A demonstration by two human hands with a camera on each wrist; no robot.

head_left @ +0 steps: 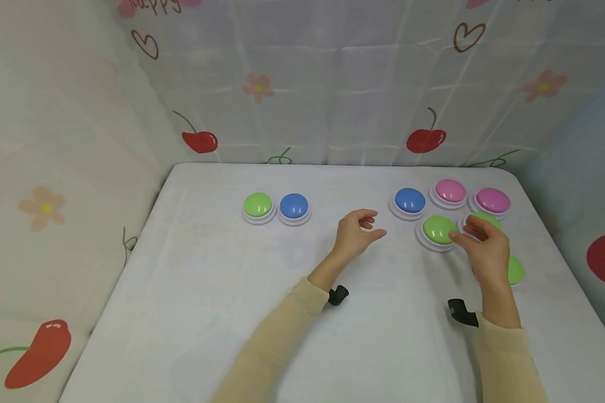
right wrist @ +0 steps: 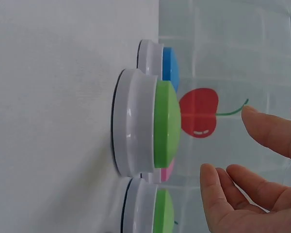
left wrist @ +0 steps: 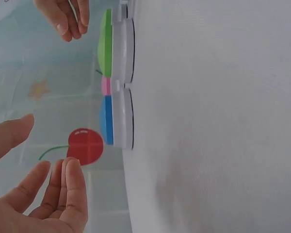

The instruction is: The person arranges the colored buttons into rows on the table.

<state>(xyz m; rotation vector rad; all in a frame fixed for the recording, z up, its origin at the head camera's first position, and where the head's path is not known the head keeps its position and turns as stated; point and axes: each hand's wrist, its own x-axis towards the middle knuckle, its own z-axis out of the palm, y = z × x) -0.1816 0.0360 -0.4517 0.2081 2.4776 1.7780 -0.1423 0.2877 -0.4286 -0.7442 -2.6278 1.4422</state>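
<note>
My left hand [head_left: 354, 235] hovers over the middle of the white table, thumb and fingers apart, holding nothing. To its left sit a green push button [head_left: 258, 205] and a blue push button [head_left: 294, 206], side by side on white bases. My right hand [head_left: 489, 251] is above the right-hand group, its thumb near a green button [head_left: 438, 229]. In the right wrist view a gap shows between that hand [right wrist: 266, 194] and the nearest green button [right wrist: 167, 125]. Two more green buttons, one of them at the wrist [head_left: 516, 271], are partly hidden by the right hand.
Behind the right hand stand another blue button [head_left: 409, 200] and two pink buttons, one at centre [head_left: 450, 191] and one further right [head_left: 492, 200]. The white table [head_left: 181, 268] meets a printed curtain [head_left: 327, 112] at its back edge. Both wrists carry small black mounts.
</note>
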